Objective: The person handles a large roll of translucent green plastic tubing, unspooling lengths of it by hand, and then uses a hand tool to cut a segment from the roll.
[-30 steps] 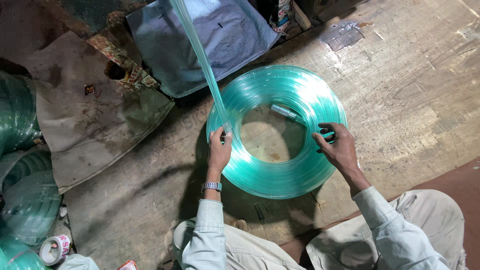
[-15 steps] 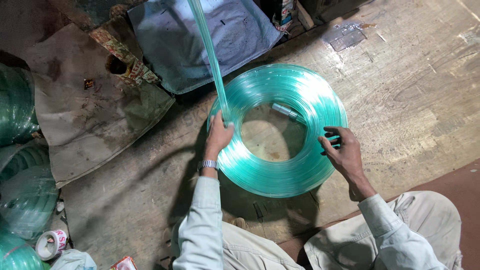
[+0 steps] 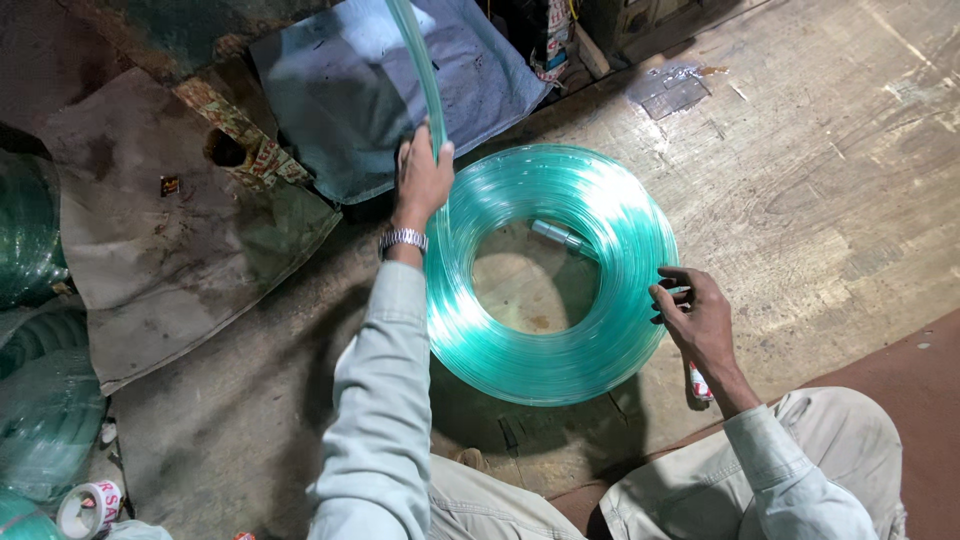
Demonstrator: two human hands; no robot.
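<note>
A flat coil of clear green plastic tubing [image 3: 560,350] lies on the worn floor in front of me. From its left side a single strand of the tubing [image 3: 415,55] runs up and away to the top edge of the view. My left hand [image 3: 422,180] is closed around that strand just above the coil's upper left rim; a metal watch is on its wrist. My right hand [image 3: 695,315] rests on the coil's right rim, fingers pinching the outer turns. A short tube end [image 3: 560,236] lies inside the ring.
A blue-grey sack [image 3: 350,90] lies beyond the coil and a dirty grey sack [image 3: 160,240] to the left. More green tubing coils [image 3: 40,400] are stacked at the left edge. A tape roll [image 3: 88,508] sits bottom left. My knees fill the bottom.
My left hand has slid up the strand, from the coil's left rim to above its upper left edge. My right hand has stayed on the right rim.
</note>
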